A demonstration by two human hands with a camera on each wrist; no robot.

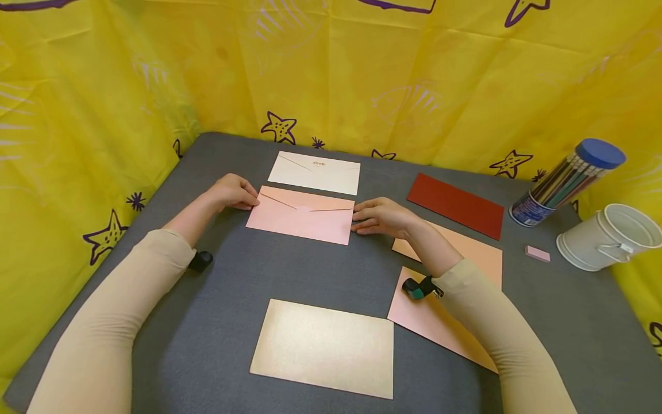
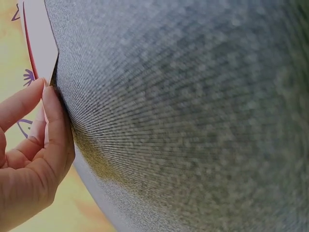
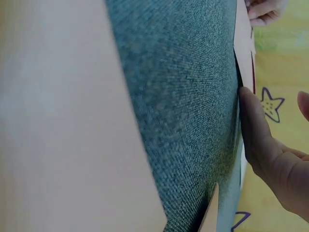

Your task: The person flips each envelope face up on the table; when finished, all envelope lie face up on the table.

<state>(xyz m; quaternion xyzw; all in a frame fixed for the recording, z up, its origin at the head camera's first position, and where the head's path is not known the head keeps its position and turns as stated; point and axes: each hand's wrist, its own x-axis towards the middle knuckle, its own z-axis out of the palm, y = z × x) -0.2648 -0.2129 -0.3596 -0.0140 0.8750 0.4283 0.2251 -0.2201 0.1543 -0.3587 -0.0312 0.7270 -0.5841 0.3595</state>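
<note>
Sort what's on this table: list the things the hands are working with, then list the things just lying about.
In hand:
left hand and right hand, touching the two ends of the pink envelope

Lying about:
white envelope
gold card
red card
two peach sheets
pencil tube
white bucket
pink eraser

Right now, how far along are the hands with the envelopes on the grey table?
Looks done: the white envelope lies flat and shut behind the work. In hand: the left hand and right hand touch the two ends of the pink envelope, flap down. Seemingly left: the gold envelope, the two peach ones under the right arm and the red envelope lie untouched.
</note>
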